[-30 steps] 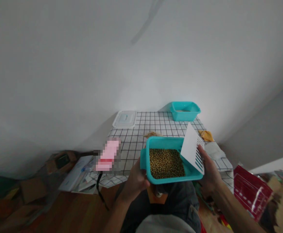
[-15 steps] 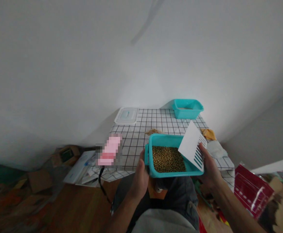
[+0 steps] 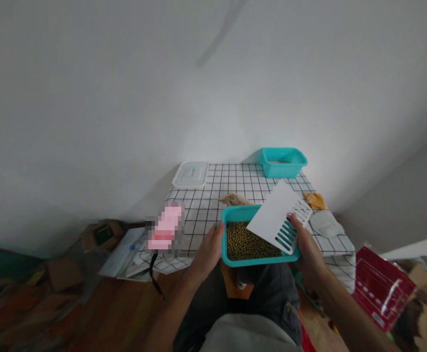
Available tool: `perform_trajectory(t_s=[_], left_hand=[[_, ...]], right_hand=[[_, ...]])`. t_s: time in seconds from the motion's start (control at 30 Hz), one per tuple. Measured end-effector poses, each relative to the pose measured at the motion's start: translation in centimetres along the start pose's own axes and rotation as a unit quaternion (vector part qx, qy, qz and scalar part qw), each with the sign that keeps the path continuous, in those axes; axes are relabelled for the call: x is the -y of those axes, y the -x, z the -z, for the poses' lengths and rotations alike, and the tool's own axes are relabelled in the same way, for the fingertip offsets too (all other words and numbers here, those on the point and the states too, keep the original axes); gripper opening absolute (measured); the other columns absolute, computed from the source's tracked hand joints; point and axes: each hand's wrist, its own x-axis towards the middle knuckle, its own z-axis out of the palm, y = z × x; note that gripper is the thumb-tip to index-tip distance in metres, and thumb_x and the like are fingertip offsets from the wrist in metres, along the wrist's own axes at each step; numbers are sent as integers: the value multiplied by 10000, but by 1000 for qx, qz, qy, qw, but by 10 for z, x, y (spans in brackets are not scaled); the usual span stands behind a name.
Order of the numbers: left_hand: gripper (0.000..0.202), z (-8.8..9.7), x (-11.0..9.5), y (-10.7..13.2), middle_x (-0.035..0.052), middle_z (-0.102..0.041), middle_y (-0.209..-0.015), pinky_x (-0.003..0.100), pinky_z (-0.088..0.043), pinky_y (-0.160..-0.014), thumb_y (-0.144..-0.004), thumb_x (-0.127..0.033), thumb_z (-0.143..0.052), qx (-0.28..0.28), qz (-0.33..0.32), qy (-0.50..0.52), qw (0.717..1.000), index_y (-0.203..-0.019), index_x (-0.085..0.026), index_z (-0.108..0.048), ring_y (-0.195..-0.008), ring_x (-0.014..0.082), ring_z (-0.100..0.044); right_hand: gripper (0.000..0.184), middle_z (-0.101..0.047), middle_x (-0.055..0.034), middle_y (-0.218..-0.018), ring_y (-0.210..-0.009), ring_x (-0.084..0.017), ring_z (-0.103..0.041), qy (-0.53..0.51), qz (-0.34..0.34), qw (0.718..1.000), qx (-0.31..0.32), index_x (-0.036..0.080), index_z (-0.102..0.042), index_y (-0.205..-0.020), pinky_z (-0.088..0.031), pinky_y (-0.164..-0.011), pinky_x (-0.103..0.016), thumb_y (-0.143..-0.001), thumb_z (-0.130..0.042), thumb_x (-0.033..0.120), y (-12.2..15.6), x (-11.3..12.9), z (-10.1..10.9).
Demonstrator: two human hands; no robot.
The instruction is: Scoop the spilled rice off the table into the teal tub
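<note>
A turquoise plastic tub [image 3: 235, 262] is held over the near edge of the table, above my lap. Small round greenish-brown beans or pellets [image 3: 248, 240] cover its bottom. My left hand [image 3: 209, 250] is closed on the tub's left end, thumb at the rim. At the right end, my right hand [image 3: 306, 249] pinches a white slotted sheet [image 3: 272, 215] under its thumb; its hidden fingers are by the tub's wall. The sheet leans across the tub's right part, slots toward my right hand, and covers some of the beans.
On the checked tablecloth [image 3: 231, 173] stand a second turquoise tub [image 3: 283, 169] at back right and a white lid [image 3: 190, 175] at back left. A tan tuft [image 3: 233, 199] lies behind the held tub. A yellow cloth [image 3: 315, 200], white cloth [image 3: 326, 224] and blurred pink object [image 3: 165, 227] are near the edges.
The white slotted sheet has tipped flatter and shifted left over the tub, covering more of the beans. The tub has moved slightly left, and my left hand has risen along its end.
</note>
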Motion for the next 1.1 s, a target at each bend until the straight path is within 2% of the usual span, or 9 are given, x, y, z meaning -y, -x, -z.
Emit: perform_trajectory(t_s=[0.1, 0.2, 0.27, 0.37, 0.47, 0.67, 0.9, 1.1], left_hand=[[535, 9, -13, -8, 68, -737, -911, 382, -472, -860, -931, -613, -347, 27, -7, -113, 993, -941, -198, -684, -887, 258, -653], [554, 23, -22, -15, 39, -683, -663, 348, -467, -728, -935, -611, -320, 59, 1, -195, 979, -696, -215, -624, -702, 238, -644], [575, 31, -28, -19, 28, -635, -558, 332, -446, -650, -937, -616, -297, 83, 14, -215, 973, -634, -222, -585, -600, 226, -624], [554, 34, -36, -20, 40, -658, -604, 318, -424, -622, -938, -620, -300, 77, -3, -239, 968, -708, -217, -602, -610, 224, -634], [546, 27, -40, -21, 55, -668, -675, 333, -427, -664, -942, -630, -272, 58, -17, -280, 958, -798, -213, -594, -686, 243, -659], [568, 13, -32, -25, 57, -659, -696, 356, -445, -665, -923, -681, -230, 61, 34, -268, 961, -1034, -206, -522, -753, 278, -676], [577, 15, -29, -28, 63, -685, -758, 344, -466, -664, -901, -711, -246, 70, 44, -249, 965, -1060, -221, -506, -777, 270, -684], [547, 14, -35, -30, 88, -676, -783, 385, -452, -739, -923, -670, -239, 67, 25, -312, 947, -1066, -205, -489, -830, 301, -678]], right_hand=[[492, -737, -30, -695, -591, -231, -705, 10, -1, 1000, -10, 220, -616, -1233, -586, -501, -319, -823, -693, 482, 0, 1, -4], [485, -742, -34, -720, -590, -228, -702, 19, 2, 1000, -22, 223, -626, -1215, -567, -472, -305, -813, -704, 481, 3, 1, -6], [484, -753, -45, -773, -612, -226, -706, 25, 8, 999, -35, 220, -630, -1211, -557, -459, -294, -810, -708, 480, 4, 0, -6], [486, -762, -56, -854, -697, -225, -722, 30, 23, 998, -53, 216, -636, -1213, -578, -519, -287, -808, -717, 471, 4, -2, -6], [487, -760, -62, -951, -834, -221, -727, 38, 34, 997, -52, 212, -645, -1209, -606, -642, -289, -810, -713, 483, 2, -4, -6], [483, -751, -63, -1027, -926, -224, -718, 40, 49, 996, -63, 201, -684, -1151, -609, -747, -302, -805, -696, 539, -1, -8, -5], [466, -745, -63, -1068, -960, -227, -712, 49, 67, 995, -56, 213, -695, -1140, -604, -792, -315, -812, -686, 544, -4, -11, -2], [479, -747, -69, -1048, -918, -223, -720, 47, 60, 996, -49, 210, -690, -1151, -607, -782, -327, -813, -685, 550, -4, -12, 0]])
